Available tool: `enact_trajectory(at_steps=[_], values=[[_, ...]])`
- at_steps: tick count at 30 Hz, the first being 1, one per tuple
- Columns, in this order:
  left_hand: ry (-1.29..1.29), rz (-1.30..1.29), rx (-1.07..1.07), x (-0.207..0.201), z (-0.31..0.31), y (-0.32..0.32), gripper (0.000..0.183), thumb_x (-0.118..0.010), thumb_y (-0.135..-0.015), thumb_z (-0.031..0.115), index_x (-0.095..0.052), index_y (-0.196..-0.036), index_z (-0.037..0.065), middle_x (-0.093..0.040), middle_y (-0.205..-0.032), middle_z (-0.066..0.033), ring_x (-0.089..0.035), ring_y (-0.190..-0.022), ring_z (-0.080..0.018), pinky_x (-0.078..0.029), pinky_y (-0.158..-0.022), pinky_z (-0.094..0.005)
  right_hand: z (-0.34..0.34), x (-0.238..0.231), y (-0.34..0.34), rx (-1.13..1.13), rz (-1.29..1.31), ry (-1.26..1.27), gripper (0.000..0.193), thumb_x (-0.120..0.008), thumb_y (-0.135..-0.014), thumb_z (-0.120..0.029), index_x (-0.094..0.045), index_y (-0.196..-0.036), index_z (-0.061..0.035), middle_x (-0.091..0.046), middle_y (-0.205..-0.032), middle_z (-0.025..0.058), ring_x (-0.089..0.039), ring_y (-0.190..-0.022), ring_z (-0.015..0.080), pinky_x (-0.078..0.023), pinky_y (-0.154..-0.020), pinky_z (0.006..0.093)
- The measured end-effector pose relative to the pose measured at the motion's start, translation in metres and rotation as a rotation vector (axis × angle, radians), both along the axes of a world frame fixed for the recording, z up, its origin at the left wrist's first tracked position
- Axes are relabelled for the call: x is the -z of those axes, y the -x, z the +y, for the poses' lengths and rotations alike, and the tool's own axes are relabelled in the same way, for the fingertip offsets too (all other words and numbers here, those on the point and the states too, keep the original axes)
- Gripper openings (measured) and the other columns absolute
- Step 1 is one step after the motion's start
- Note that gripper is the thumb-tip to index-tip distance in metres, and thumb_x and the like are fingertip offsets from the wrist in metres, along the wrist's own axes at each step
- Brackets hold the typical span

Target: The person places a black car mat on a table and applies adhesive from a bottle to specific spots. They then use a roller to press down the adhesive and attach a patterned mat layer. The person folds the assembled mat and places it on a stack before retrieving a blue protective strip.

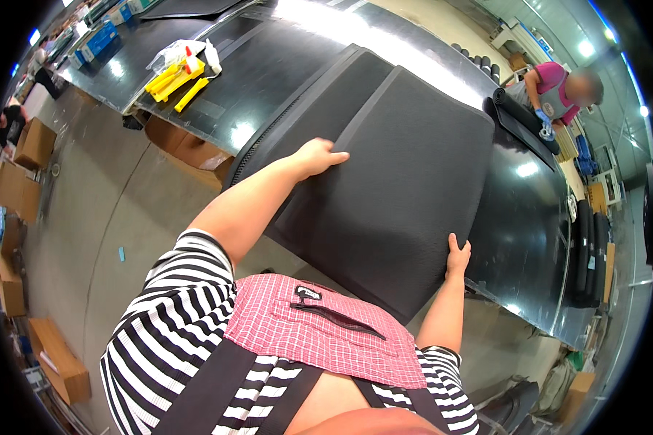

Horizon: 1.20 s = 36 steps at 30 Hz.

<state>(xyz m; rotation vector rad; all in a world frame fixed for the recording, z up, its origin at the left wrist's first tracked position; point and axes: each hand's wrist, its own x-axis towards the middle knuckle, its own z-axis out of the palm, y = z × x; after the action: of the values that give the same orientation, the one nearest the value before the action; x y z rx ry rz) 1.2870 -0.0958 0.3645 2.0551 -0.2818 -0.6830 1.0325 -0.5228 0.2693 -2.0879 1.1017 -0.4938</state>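
Observation:
A large black rectangular mat (406,174) lies tilted across the near edge of the table, its near corner hanging toward my apron. My left hand (318,158) is closed on the mat's left edge, thumb across the top. At the lower right, my right hand (456,257) grips the right edge, part of its fingers hidden by the mat. Beneath and to the left is another black mat (341,83) with a ribbed strip along its outer border. How many layers are stacked I cannot tell.
Yellow-handled tools (173,80) and a white bottle (212,56) lie on the dark glossy table (261,43). An open cardboard box (185,148) sits under its left edge. Across the table at right, a co-worker (559,90) in blue gloves handles a rolled black mat (519,112). Cartons (58,359) line the left.

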Motion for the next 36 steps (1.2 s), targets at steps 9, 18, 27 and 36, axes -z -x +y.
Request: enact_trajectory(at_steps=[9, 18, 27, 36], values=[[-0.248, -0.463, -0.106, -0.012, 0.061, -0.023, 0.042, -0.064, -0.093, 0.041, -0.068, -0.101, 0.001, -0.069, -0.11, -0.0227, -0.063, -0.109, -0.0398, -0.051, -0.09, -0.0464, 0.051, -0.028, -0.023, -0.224, 0.189, 0.235, 0.097, -0.066, -0.092, -0.057, -0.015, -0.162, -0.0119, -0.029, -0.156, 0.0332, -0.032, -0.145, 0.0456, -0.028, -0.12, 0.0486], [-0.347, -0.31, -0.081, -0.017, 0.029, 0.0, 0.047, -0.061, -0.096, 0.045, -0.066, -0.105, -0.001, -0.07, -0.112, -0.0193, -0.064, -0.112, -0.0363, -0.05, -0.094, -0.0468, 0.034, -0.024, -0.016, -0.178, 0.0, 0.05, 0.092, -0.083, -0.082, -0.03, -0.034, -0.157, -0.0099, -0.042, -0.154, 0.021, -0.044, -0.139, 0.0334, -0.036, -0.115, 0.0406], [0.33, 0.456, 0.178, 0.053, 0.166, 0.031, 0.069, -0.074, -0.09, 0.022, -0.042, -0.15, 0.007, -0.066, -0.116, -0.0053, -0.062, -0.1, -0.0142, -0.051, -0.086, -0.0316, 0.034, -0.023, -0.022, -0.184, 0.066, 0.102, 0.096, -0.085, -0.079, -0.039, -0.036, -0.156, -0.0089, -0.048, -0.144, 0.0268, -0.048, -0.134, 0.0405, -0.038, -0.113, 0.0451], [-0.202, -0.313, -0.11, 0.061, 0.134, 0.086, 0.06, -0.073, -0.09, 0.024, -0.04, -0.137, 0.008, -0.067, -0.115, -0.025, -0.063, -0.111, -0.0436, -0.05, -0.093, -0.048, 0.046, -0.025, -0.023, -0.158, 0.22, 0.207, 0.098, -0.081, -0.082, -0.044, -0.03, -0.159, -0.0124, -0.045, -0.144, 0.0288, -0.046, -0.133, 0.0424, -0.037, -0.113, 0.047]])
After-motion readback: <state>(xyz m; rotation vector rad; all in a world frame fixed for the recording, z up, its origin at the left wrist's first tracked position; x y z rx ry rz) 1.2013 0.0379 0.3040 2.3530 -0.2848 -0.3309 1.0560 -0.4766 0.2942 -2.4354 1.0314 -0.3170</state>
